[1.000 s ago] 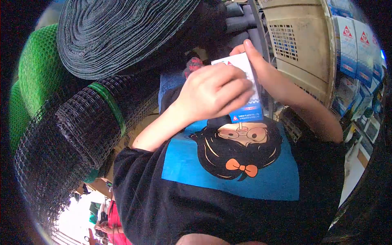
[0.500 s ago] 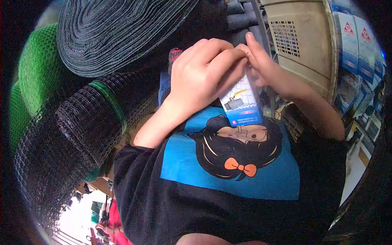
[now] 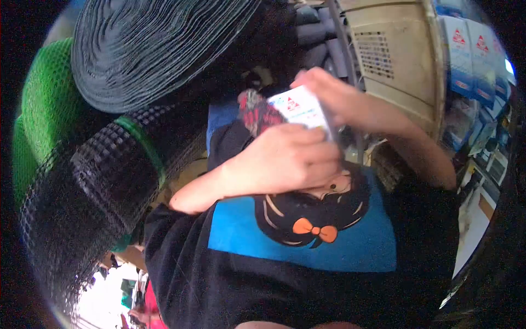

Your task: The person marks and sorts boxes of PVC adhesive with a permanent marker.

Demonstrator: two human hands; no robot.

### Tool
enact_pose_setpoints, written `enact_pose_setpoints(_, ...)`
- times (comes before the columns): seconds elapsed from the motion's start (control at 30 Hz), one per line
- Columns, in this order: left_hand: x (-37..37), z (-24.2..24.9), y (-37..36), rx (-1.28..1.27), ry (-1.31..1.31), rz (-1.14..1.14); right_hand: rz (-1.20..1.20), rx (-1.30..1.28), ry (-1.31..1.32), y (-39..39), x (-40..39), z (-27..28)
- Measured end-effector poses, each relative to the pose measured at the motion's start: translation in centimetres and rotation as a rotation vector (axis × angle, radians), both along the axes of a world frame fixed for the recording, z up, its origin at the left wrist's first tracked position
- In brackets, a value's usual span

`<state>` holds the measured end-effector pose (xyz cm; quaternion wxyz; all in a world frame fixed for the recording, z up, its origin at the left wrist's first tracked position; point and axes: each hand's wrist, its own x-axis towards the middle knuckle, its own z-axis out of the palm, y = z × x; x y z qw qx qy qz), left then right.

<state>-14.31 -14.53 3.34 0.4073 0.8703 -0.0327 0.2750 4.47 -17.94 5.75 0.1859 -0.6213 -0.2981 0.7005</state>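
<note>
I see a white box (image 3: 302, 111) with a red triangular logo, tilted in the upper middle of the frame. The left hand (image 3: 298, 157) covers its lower part, fingers curled in; the right hand (image 3: 337, 98) touches its upper-right edge, too blurred and hidden to tell either grip; the small print is smeared.

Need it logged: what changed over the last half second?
The left hand came down from the far end of the box; it now covers the near part, baring the red logo. The right hand remains by the far end. The mesh roll and crate stayed put.
</note>
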Motion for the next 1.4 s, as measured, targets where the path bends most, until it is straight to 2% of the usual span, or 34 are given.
enact_pose_setpoints(0.07, -0.1, -0.3, 0.1, -0.067, -0.005, -0.084, 0.208, 0.156, -0.080, -0.5, 0.3, -0.6)
enact_pose_setpoints(0.13, -0.2, -0.2, 1.1, -0.223, -0.020, -0.076, 0.213, 0.299, -0.050, -0.8, 0.5, -0.4)
enact_pose_setpoints(0.17, -0.1, -0.2, 2.0, -0.262, -0.037, -0.072, 0.143, 0.293, -0.046, -0.9, 0.5, -0.6)
enact_pose_setpoints(0.2, -0.2, 0.0, 3.0, -0.306, -0.048, -0.070, 0.192, 0.376, -0.105, -0.9, 0.6, -0.6)
enact_pose_setpoints(0.27, -0.9, 1.2, 5.3, -0.386, 0.002, -0.009, 0.360, 0.535, -0.311, -0.4, 1.1, 0.9)
enact_pose_setpoints(0.33, -1.0, 1.3, 7.2, -0.397, -0.106, 0.068, 0.352, 0.572, -0.343, -0.3, 2.1, 1.7)
enact_pose_setpoints(0.4, -1.0, 2.3, 9.0, -0.302, -0.078, 0.201, 0.375, 0.662, -0.382, 0.3, 3.4, 2.7)
enact_pose_setpoints(0.5, -0.1, 2.6, 11.1, -0.326, -0.035, 0.419, 0.299, 0.757, -0.419, -0.8, 5.0, 7.4)
enact_pose_setpoints(0.57, 1.2, 1.9, 13.2, -0.265, -0.070, 0.362, 0.308, 0.772, -0.450, -2.5, 6.5, 11.7)
enact_pose_setpoints(0.67, 3.7, 2.6, 14.4, -0.327, 0.113, 0.383, 0.408, 0.733, -0.662, -6.4, 10.1, 18.2)
enact_pose_setpoints(0.7, 5.0, 3.0, 14.5, -0.340, 0.139, 0.342, 0.364, 0.731, -0.752, -7.8, 10.8, 19.5)
enact_pose_setpoints(0.73, 6.3, 3.1, 14.8, -0.345, 0.158, 0.312, 0.157, 0.776, -0.864, -9.5, 10.9, 19.7)
enact_pose_setpoints(0.87, 10.9, 2.3, 15.2, -0.291, 0.242, -0.036, -0.725, 0.911, -1.258, -15.4, 9.7, 19.0)
enact_pose_setpoints(0.93, 12.9, 1.0, 14.7, -0.296, 0.321, -0.138, -0.505, 0.752, -1.396, -15.7, 10.7, 19.2)
enact_pose_setpoints(1.0, 14.4, -0.4, 14.0, -0.340, 0.393, -0.203, -0.447, 0.557, -1.447, -15.7, 11.9, 18.1)
enact_pose_setpoints(1.03, 14.8, -1.4, 13.6, -0.343, 0.391, -0.221, -0.495, 0.451, -1.435, -15.7, 12.5, 16.7)
enact_pose_setpoints(1.07, 15.4, -2.5, 13.4, -0.348, 0.385, -0.240, -0.540, 0.343, -1.422, -15.8, 13.4, 15.4)
enact_pose_setpoints(1.13, 15.4, -4.1, 13.6, -0.283, 0.460, -0.250, -0.602, 0.260, -1.156, -16.7, 15.6, 12.7)
enact_pose_setpoints(1.17, 14.9, -4.5, 14.1, -0.113, 0.473, -0.287, -0.512, 0.144, -1.127, -17.4, 17.0, 10.9)
enact_pose_setpoints(1.23, 14.3, -4.1, 14.3, -0.036, 0.478, -0.282, -0.328, 0.038, -1.161, -16.8, 17.0, 9.1)
enact_pose_setpoints(1.37, 14.7, -3.9, 14.5, 0.083, 0.405, -0.270, 0.220, 0.052, -1.542, -17.0, 16.0, 6.5)
enact_pose_setpoints(1.4, 14.7, -3.8, 14.5, 0.086, 0.415, -0.281, 0.217, 0.036, -1.606, -17.2, 15.9, 5.8)
